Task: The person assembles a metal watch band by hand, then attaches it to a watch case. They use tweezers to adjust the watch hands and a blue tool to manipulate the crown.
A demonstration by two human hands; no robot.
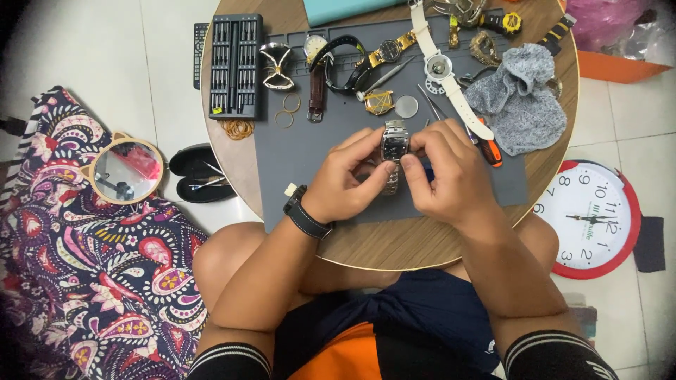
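A silver metal-band wristwatch (394, 143) is held over the grey work mat (303, 151), in the middle of the round wooden table (380, 246). My left hand (347, 179), with a black strap on its wrist, grips the watch from the left. My right hand (447, 172) pinches it from the right, and a small blue thing shows under its fingers. The lower band hangs between my thumbs.
Several watches (331, 63), a white-strap watch (440, 67), tweezers (384, 77), a loose glass disc (406, 106), a grey cloth (517, 98) and an orange-handled tool (491, 149) lie at the mat's far side. A black screwdriver set (236, 65) is far left. A red wall clock (591, 218), round mirror (128, 170) and patterned fabric (84, 281) are on the floor.
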